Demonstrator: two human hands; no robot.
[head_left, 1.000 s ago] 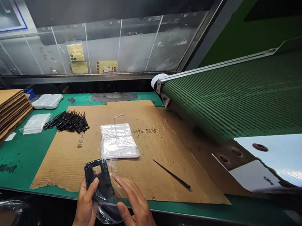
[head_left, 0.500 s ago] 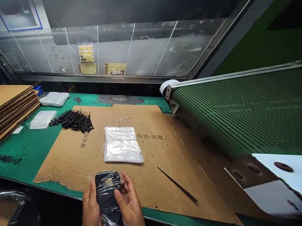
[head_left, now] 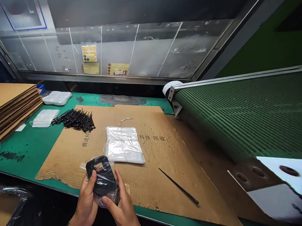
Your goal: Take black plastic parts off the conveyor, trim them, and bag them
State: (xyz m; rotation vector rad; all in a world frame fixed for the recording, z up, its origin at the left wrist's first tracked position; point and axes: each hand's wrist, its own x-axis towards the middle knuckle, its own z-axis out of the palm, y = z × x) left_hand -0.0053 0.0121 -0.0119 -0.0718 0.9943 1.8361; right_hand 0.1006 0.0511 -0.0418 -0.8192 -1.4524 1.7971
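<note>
A black plastic part (head_left: 100, 176) with a small rectangular window sits inside a clear plastic bag, held over the near edge of the bench. My left hand (head_left: 87, 200) grips its left side, thumb across the front. My right hand (head_left: 120, 207) closes on the bag's lower right corner. Just beyond lies a tied stack of clear bags (head_left: 124, 145) on a cardboard sheet (head_left: 163, 161). To the right of my hands, a single black cable tie (head_left: 179, 187) lies on the cardboard.
A pile of black cable ties (head_left: 74, 119) and more packets of bags (head_left: 44, 118) lie at the left, beside stacked cardboard sheets (head_left: 9, 109). A green conveyor (head_left: 242, 107) slopes along the right. A glass guard (head_left: 118, 50) runs along the back. The bench mat (head_left: 25, 147) is green.
The black part went fully into the clear bag. Both hands now grip the bagged part, which has risen and tilted a little left. The camera view shifted slightly.
</note>
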